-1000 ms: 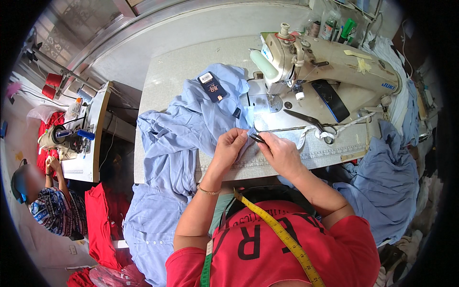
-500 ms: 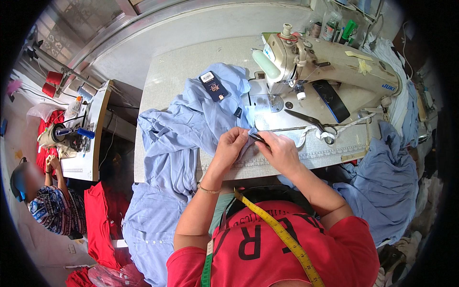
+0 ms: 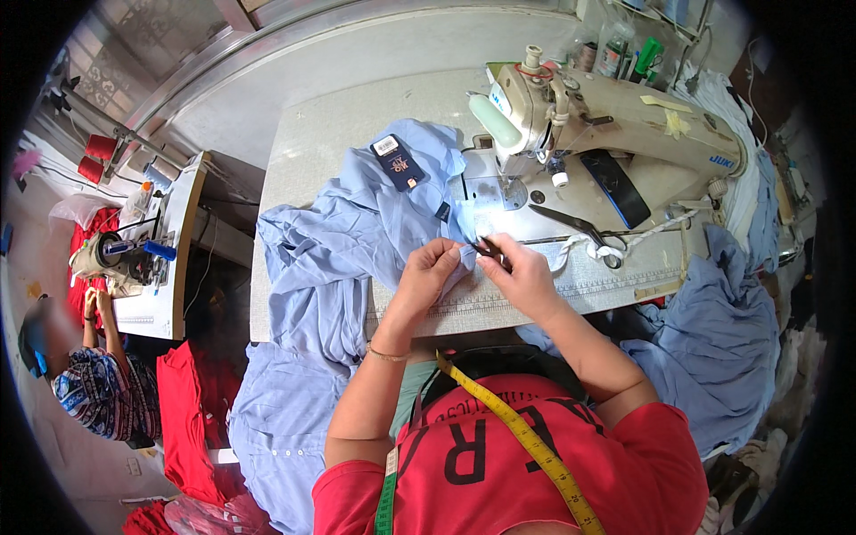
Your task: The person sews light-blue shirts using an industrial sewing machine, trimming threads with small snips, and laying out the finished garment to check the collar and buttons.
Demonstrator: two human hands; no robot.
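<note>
A light blue shirt [image 3: 343, 227] lies bunched over the front left of the sewing table. My left hand [image 3: 432, 267] pinches a bit of its fabric between thumb and fingers. Close beside it, my right hand [image 3: 519, 276] is closed round a small dark tool [image 3: 493, 253] that looks like thread snips, its tip at the pinched cloth. My fingers partly cover the tool. On the shirt rests a dark hang tag [image 3: 398, 164]. The sewing machine [image 3: 615, 116] stands just beyond my hands, with its needle area lit.
Large black scissors [image 3: 571, 223] lie right of my hands, beside a twisted white cord [image 3: 655, 232]. A dark phone [image 3: 617, 188] rests on the machine bed. More blue cloth [image 3: 704, 348] hangs at the right. At far left a person [image 3: 102, 392] works at another machine.
The dark tool has turned in my right hand and its tip has shifted slightly up. My right hand has shifted a little; the left still pinches the cloth.
</note>
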